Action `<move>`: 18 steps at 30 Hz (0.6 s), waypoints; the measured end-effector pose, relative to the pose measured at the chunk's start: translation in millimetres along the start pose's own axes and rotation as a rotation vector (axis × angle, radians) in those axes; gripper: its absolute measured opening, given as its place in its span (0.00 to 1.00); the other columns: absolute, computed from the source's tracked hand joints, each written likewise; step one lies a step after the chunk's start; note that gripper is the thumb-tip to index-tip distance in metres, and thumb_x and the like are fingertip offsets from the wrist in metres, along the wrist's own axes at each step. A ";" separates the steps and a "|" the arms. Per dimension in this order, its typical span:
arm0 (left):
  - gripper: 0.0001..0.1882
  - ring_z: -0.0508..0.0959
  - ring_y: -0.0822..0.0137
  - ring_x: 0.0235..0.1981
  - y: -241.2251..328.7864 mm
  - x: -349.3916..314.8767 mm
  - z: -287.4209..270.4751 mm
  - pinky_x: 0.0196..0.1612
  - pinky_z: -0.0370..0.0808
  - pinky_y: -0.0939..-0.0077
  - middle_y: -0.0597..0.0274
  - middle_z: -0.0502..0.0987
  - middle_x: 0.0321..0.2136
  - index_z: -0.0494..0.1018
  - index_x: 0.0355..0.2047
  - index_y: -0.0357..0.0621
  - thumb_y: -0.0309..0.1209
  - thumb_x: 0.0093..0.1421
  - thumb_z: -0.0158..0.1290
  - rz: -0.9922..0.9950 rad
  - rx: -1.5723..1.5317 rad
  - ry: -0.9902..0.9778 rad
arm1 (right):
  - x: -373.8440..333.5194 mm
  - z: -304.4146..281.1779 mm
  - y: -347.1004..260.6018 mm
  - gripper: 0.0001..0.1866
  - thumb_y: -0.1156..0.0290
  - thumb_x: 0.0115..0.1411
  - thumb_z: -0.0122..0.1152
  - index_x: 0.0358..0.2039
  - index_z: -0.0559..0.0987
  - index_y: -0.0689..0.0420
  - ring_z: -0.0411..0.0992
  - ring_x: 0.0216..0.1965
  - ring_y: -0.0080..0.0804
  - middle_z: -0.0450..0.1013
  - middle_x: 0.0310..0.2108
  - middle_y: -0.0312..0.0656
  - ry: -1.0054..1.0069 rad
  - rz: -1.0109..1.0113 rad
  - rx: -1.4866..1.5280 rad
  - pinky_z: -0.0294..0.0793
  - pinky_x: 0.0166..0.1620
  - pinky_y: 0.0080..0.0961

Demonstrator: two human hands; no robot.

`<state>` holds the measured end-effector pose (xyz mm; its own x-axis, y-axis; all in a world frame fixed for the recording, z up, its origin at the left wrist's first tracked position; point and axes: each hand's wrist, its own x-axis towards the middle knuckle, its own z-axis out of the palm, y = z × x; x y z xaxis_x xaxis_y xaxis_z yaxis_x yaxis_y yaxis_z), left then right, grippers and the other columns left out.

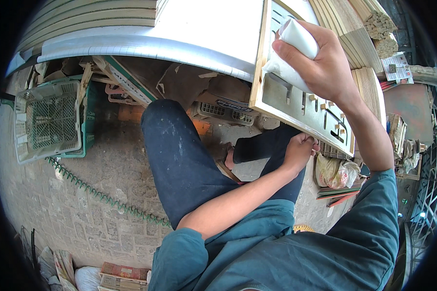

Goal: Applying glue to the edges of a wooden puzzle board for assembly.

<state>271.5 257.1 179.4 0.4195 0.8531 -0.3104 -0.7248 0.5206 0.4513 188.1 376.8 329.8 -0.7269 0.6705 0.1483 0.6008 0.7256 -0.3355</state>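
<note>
My right hand (327, 60) is wrapped round a white plastic squeeze bottle (298, 39), which it holds tilted over a slotted panel. This panel (276, 97) has a pale wooden frame and long cut-out slots, and rests at the table's near edge. Several small wooden pegs (323, 105) stand up from the slots on its right part. The bottle's lower end is partly hidden by my fingers. Just below the panel's near edge, over my thigh, my left hand (300, 153) is closed with its fingertips together. What those fingers hold, if anything, I cannot make out.
Stacked wooden strips (97, 14) lie on the white tabletop (204, 29) at the far left; more strips (347, 36) lie right of the panel. Plastic crates (48, 121) stand on the left. A green coiled hose (102, 196) crosses the paved floor. Plastic bags (332, 169) lie below the table.
</note>
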 end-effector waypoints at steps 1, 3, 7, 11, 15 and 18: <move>0.12 0.70 0.77 0.24 -0.2 0.1 1.0 0.29 0.66 0.83 0.64 0.75 0.25 0.70 0.29 0.41 0.33 0.64 0.40 -0.002 -0.003 -0.006 | 0.2 -0.6 1.7 0.13 0.65 0.56 0.56 0.33 0.79 0.62 0.72 0.19 0.27 0.74 0.19 0.43 0.013 -0.015 -0.021 0.70 0.23 0.24; 0.11 0.72 0.76 0.25 2.5 -1.1 1.5 0.28 0.68 0.82 0.64 0.74 0.24 0.70 0.28 0.39 0.30 0.63 0.41 -0.011 -0.020 0.008 | 0.9 -0.9 3.5 0.13 0.64 0.56 0.56 0.32 0.79 0.62 0.72 0.19 0.27 0.74 0.19 0.44 0.010 -0.006 -0.029 0.70 0.23 0.24; 0.12 0.70 0.77 0.24 1.4 -1.1 -0.4 0.29 0.67 0.83 0.64 0.75 0.25 0.71 0.29 0.41 0.33 0.64 0.40 0.002 0.001 0.003 | 3.5 0.3 7.2 0.14 0.63 0.56 0.55 0.33 0.79 0.62 0.72 0.19 0.29 0.74 0.19 0.44 0.016 -0.026 -0.064 0.70 0.23 0.24; 0.12 0.70 0.77 0.24 1.5 -1.5 -0.2 0.29 0.67 0.82 0.64 0.75 0.25 0.71 0.30 0.41 0.33 0.64 0.39 0.003 0.011 0.000 | 5.4 -0.2 10.9 0.15 0.63 0.56 0.56 0.34 0.80 0.62 0.73 0.19 0.29 0.74 0.19 0.45 0.020 -0.018 -0.082 0.70 0.23 0.25; 0.11 0.73 0.76 0.25 3.5 -1.9 0.8 0.29 0.68 0.81 0.64 0.75 0.25 0.71 0.29 0.39 0.30 0.63 0.41 -0.012 -0.012 0.015 | 7.1 0.2 13.1 0.15 0.63 0.56 0.56 0.34 0.80 0.63 0.73 0.19 0.30 0.74 0.20 0.46 0.030 0.017 -0.092 0.72 0.24 0.25; 0.10 0.76 0.74 0.26 3.3 -1.2 0.3 0.29 0.70 0.79 0.63 0.74 0.25 0.71 0.28 0.36 0.27 0.62 0.42 -0.016 -0.035 0.023 | 8.9 0.0 13.3 0.16 0.62 0.55 0.56 0.34 0.79 0.64 0.74 0.20 0.31 0.75 0.21 0.47 0.025 0.030 -0.090 0.73 0.24 0.25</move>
<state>268.7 257.8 181.5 0.4191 0.8431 -0.3369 -0.7370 0.5326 0.4161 189.6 392.3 326.7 -0.7007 0.6946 0.1627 0.6500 0.7156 -0.2557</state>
